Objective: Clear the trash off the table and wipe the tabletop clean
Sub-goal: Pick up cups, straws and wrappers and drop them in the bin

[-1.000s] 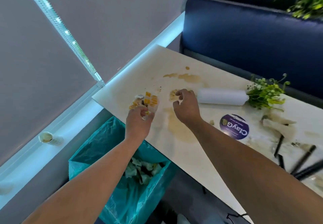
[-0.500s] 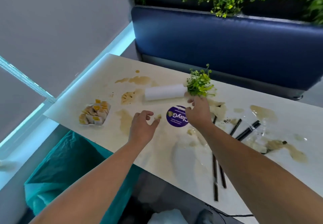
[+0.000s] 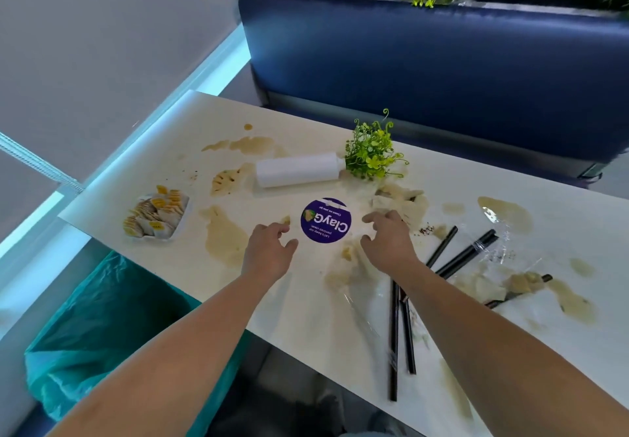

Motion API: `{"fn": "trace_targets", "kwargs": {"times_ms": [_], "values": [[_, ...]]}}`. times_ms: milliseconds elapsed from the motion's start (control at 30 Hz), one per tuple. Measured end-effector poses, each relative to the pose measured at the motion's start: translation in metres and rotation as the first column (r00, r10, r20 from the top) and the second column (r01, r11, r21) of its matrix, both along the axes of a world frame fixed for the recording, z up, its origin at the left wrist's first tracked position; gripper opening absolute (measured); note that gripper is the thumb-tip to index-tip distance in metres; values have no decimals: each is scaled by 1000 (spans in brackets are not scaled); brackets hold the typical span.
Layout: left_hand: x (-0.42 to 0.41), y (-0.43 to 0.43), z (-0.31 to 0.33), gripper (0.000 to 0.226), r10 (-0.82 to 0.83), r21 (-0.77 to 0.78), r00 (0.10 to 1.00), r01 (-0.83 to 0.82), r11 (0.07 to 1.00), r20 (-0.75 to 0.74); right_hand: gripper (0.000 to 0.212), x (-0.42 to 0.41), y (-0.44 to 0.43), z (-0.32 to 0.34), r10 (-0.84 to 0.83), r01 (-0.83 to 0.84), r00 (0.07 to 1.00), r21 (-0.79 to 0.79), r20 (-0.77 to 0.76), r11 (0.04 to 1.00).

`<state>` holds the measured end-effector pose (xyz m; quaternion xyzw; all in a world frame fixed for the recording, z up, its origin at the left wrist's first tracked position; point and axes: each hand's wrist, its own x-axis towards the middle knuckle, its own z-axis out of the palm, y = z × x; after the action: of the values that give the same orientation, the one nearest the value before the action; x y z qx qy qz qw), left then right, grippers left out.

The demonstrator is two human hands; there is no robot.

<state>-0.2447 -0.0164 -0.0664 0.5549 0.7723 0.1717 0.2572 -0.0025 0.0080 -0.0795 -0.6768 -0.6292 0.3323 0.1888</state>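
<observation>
We find both hands low over the white desk (image 3: 190, 119), one on each side of a round purple sticker (image 3: 325, 220) printed "ClayG". The left hand (image 3: 269, 254) sits just left of the sticker, fingers loosely curled and released, grasping nothing. A small yellowish scrap (image 3: 285, 220) lies at its fingertips. The right hand (image 3: 388, 242) sits just right of the sticker, fingers likewise relaxed and grasping nothing. We cannot tell whether either hand touches the surface.

The trash is spread across the desk. A small tray of yellow-and-white sachets (image 3: 156, 217) stands near the left edge, well apart from the hands. A white bottle (image 3: 297, 169) lies on its side beyond the sticker, with a green plant sprig (image 3: 372, 150) at its right end. Black sticks (image 3: 394, 341) lie beside and under the right forearm, and more (image 3: 466, 252) lie further right, among clear plastic film (image 3: 503, 249) and soggy scraps of paper (image 3: 400, 200). Brown spill stains (image 3: 224, 239) mark the surface in many places.

A green-lined trash bin (image 3: 102, 317) stands below the desk's left corner. A blue bench seat (image 3: 442, 72) runs along the far side.
</observation>
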Motion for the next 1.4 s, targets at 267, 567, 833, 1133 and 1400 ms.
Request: {"fn": "trace_targets", "kwargs": {"times_ms": [267,567,833,1133,1400], "values": [[-30,41,-45,37,8,-28,999,-9,1000,-47,50,-45,31,-44,173,-176,977,15,122,984],[-36,68,-69,19,-20,37,996,23,999,-83,40,-86,69,-68,206,-248,921,89,331,965],[-38,78,-74,12,-39,21,997,40,999,-69,23,-102,79,-70,172,-226,929,137,327,964],[-39,79,-81,15,38,78,992,-48,996,118,19,-114,82,-73,157,-216,948,199,275,956],[-28,83,-68,16,134,5,900,-149,989,414,12,-114,75,-69,65,-99,989,276,130,956]]}}
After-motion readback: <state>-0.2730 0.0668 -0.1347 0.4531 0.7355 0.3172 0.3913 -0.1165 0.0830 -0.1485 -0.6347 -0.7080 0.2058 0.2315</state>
